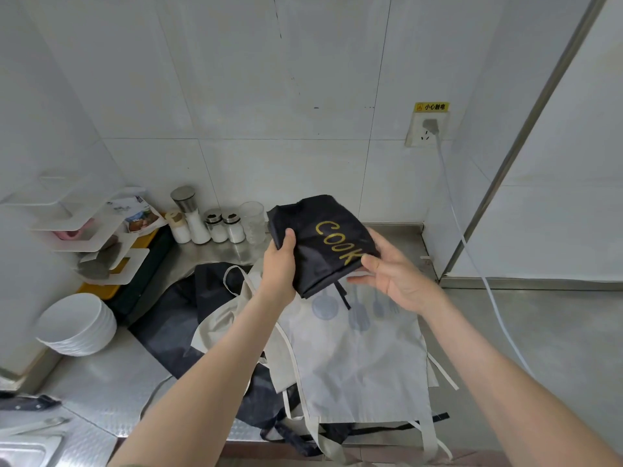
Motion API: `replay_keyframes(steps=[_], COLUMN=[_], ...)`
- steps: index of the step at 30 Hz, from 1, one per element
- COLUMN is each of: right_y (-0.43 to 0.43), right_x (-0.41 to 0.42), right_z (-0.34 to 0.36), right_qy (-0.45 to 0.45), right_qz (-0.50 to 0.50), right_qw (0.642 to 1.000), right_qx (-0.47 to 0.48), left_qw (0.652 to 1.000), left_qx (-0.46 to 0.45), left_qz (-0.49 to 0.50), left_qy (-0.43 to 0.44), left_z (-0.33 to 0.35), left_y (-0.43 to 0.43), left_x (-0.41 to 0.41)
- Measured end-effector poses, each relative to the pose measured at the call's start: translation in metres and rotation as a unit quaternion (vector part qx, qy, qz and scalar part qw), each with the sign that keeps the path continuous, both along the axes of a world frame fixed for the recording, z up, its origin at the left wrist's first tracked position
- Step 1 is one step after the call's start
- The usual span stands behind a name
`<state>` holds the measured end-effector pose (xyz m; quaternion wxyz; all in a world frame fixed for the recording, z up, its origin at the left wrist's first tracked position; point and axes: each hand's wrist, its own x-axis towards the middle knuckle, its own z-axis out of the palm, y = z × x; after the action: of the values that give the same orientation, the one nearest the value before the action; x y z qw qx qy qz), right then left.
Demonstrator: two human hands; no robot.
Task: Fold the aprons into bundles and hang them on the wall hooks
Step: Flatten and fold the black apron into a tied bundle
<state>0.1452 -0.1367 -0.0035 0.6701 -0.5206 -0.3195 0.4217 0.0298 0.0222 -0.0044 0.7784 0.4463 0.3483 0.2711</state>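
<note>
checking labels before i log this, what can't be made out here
Head view only.
Wall hooks: none in frame.
Dark apron: mostly covered by the pale apron.
COOK bundle: its underside is hidden by itself, the left hand and the right hand.
Sink: cut off by the bottom-left corner.

Left of the fingers (290, 235): shakers (215, 227), tiered rack (101, 230), stacked white bowls (77, 326). Right: wall socket (426, 129), white cable (472, 257). Below: steel worktop (539, 332).

The left hand's (280, 262) fingers are hidden under the folded black apron (323, 241), a dark apron (175, 318) lies mostly covered by pale aprons (357, 352) near the counter's (101, 382) front edge, and the sink (23, 449) is cut off.
</note>
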Motion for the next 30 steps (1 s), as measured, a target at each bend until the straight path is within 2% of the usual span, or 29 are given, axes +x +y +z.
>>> replay_keyframes(steps=[5, 9, 13, 21, 23, 25, 27, 30], right_y=[0.002, 0.000, -0.002, 0.009, 0.012, 0.013, 0.008, -0.010], right_x=[-0.001, -0.001, -0.001, -0.003, -0.002, -0.002, 0.000, 0.011], right_z=[-0.001, 0.001, 0.004, 0.005, 0.005, 0.007, 0.006, 0.001], right_qy=[-0.068, -0.056, -0.060, -0.120, -0.113, -0.056, 0.004, 0.049], right_qz=[-0.043, -0.067, -0.085, -0.212, -0.236, -0.260, -0.239, -0.099], right_qw=[0.996, 0.996, 0.994, 0.967, 0.963, 0.964, 0.971, 0.993], right_qx=[-0.025, -0.018, -0.029, -0.079, -0.056, -0.008, 0.031, 0.050], left_qw=[0.997, 0.991, 0.990, 0.980, 0.978, 0.977, 0.979, 0.979], left_qx=[-0.058, -0.072, -0.102, -0.123, -0.105, -0.079, -0.058, -0.041], left_qz=[-0.033, -0.089, -0.084, -0.101, -0.101, -0.089, -0.080, -0.108], left_qy=[-0.039, -0.071, -0.057, -0.119, -0.150, -0.174, -0.178, -0.169], left_z=[-0.003, -0.006, -0.010, -0.010, -0.011, -0.011, -0.009, -0.007], left_y=[-0.001, -0.004, -0.009, -0.016, -0.018, -0.020, -0.021, -0.015], left_x=[0.000, -0.002, -0.002, -0.002, -0.001, 0.001, 0.003, -0.001])
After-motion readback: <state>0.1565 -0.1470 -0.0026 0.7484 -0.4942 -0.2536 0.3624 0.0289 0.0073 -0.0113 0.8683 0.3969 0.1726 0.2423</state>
